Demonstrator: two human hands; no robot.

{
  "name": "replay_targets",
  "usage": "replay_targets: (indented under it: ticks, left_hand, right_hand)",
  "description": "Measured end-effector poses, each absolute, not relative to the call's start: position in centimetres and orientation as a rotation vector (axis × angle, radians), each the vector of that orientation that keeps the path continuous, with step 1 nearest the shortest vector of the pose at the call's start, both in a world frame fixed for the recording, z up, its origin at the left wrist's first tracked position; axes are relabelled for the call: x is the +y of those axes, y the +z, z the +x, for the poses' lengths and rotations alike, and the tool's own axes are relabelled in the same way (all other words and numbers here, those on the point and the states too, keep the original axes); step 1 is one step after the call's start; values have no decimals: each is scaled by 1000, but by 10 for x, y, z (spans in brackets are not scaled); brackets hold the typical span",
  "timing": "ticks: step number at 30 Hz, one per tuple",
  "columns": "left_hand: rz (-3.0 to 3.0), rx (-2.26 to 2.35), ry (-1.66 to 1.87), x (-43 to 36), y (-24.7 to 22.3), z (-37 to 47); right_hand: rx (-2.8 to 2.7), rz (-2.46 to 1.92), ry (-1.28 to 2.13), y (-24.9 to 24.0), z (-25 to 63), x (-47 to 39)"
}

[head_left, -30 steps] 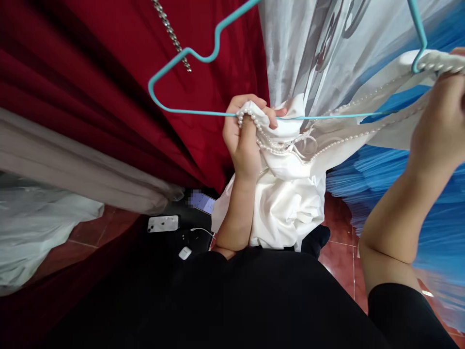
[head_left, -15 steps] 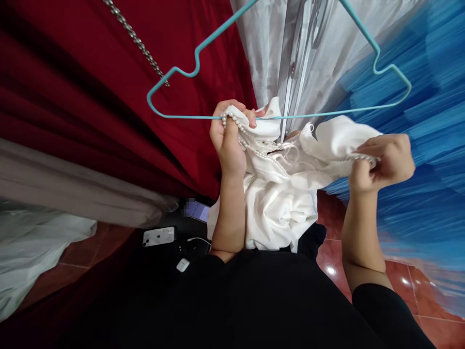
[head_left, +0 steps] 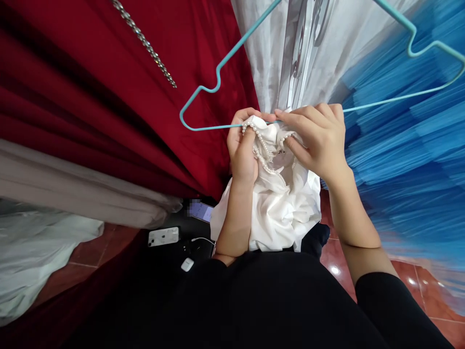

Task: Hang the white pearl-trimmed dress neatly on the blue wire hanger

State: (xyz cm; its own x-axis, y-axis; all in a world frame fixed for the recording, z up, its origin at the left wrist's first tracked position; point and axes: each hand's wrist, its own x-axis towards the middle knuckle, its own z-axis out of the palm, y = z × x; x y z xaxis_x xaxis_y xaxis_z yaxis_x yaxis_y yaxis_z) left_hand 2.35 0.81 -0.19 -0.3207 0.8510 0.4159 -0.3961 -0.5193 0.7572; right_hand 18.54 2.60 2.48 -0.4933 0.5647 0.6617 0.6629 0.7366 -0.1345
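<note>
Head view: the left hand [head_left: 244, 157] grips a pearl-trimmed white garment [head_left: 278, 213] at the teal hanger [head_left: 212, 128]. Just beside it, the right hand [head_left: 323, 140] pinches another pearled edge [head_left: 286, 136] of the garment.

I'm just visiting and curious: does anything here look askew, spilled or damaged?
The hanger looks askew, its right end higher in view than its left; the white garment is bunched up. No spill or damage shows.

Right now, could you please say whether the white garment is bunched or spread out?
Bunched: the white garment sits in crumpled folds, its beaded edge gathered between the left hand and right hand.
</note>
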Motion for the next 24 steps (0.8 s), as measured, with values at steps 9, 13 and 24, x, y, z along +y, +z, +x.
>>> replay_targets:
  ticks: [9, 13, 24]
  left_hand:
    - [1180, 687, 1976, 6, -17, 12]
    - [1333, 918, 2040, -12, -46, -18]
    - [779, 2270, 1406, -185, -238, -178]
  right_hand:
    - [-2136, -1064, -109, 22, 175, 29]
    - [-2132, -1081, -68, 23, 174, 28]
    - [-2104, -1110, -65, 22, 170, 28]
